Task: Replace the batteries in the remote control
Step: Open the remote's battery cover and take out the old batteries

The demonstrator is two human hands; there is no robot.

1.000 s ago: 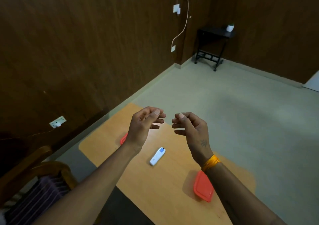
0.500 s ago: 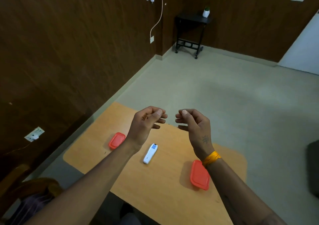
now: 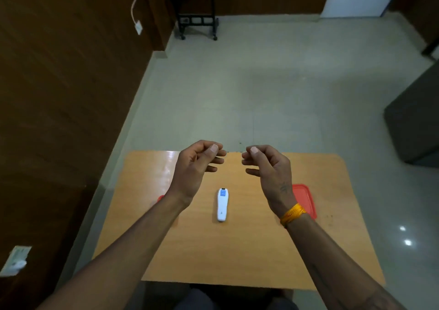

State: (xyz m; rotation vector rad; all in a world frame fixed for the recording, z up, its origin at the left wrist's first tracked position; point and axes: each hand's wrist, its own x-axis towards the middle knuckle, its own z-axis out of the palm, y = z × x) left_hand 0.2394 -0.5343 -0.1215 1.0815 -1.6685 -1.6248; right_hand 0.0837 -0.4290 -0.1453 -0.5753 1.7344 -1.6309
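Note:
A slim white remote control (image 3: 222,204) with a small blue patch near its far end lies lengthwise in the middle of the orange wooden table (image 3: 237,250). My left hand (image 3: 196,167) and my right hand (image 3: 269,168) are raised above the table's far half, on either side of the remote, fingers loosely curled toward each other and holding nothing. Neither hand touches the remote. A red lidded box (image 3: 305,200) sits to the right, partly behind my right wrist with its orange band. A second red box (image 3: 161,198) barely shows behind my left forearm.
A dark wood-panelled wall runs along the left with a wall socket (image 3: 14,259) and a hanging white cable (image 3: 135,7). A black wheeled stand (image 3: 197,22) is at the far wall. A dark cabinet (image 3: 415,119) stands on the right over the grey floor.
The view has swung round and down, so the table now lies square in front with the remote pointing away. Both hands keep the same curled, raised pose.

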